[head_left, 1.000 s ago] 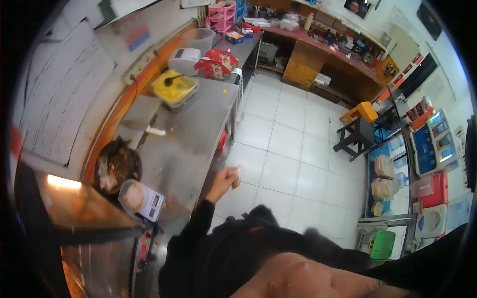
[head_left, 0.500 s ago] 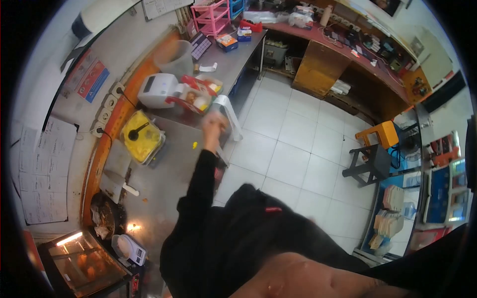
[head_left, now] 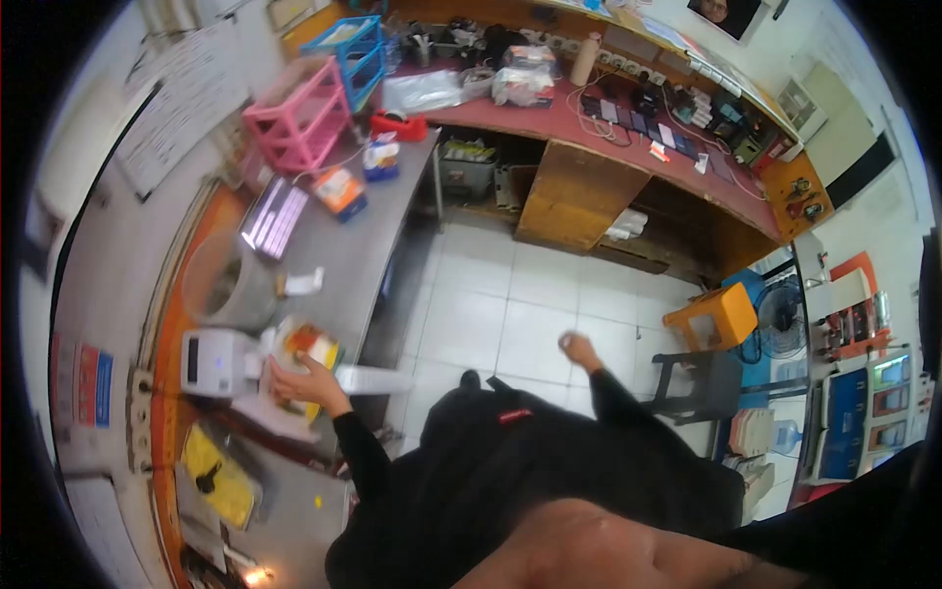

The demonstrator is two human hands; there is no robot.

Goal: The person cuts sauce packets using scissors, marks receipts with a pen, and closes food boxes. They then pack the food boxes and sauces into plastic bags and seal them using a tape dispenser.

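Note:
My left hand (head_left: 306,384) reaches over the steel counter, its thumb and fingers apart, touching the open food box (head_left: 316,346). Yellow and red-orange colour shows in this box, but its contents are blurred and partly covered by the hand. Beside it stands a white label or receipt printer (head_left: 216,361). A white paper strip (head_left: 368,381) juts past the counter edge, just right of my left hand. Out over the floor, my right hand (head_left: 579,349) has its fingers curled in; whether anything is inside them is hidden.
Behind the printer stands a translucent bin (head_left: 232,285), with a tablet (head_left: 276,218) beyond it. A yellow-filled tub (head_left: 220,476) with a black utensil sits nearer me. A dark stool (head_left: 695,381) and an orange stool (head_left: 721,319) stand on the right. A red-topped desk (head_left: 549,123) lies ahead.
The view has swung, bringing the desk nearer. My left hand has gone from a closed shape by the paper strip to spread fingers on the food box. My right hand has come into view.

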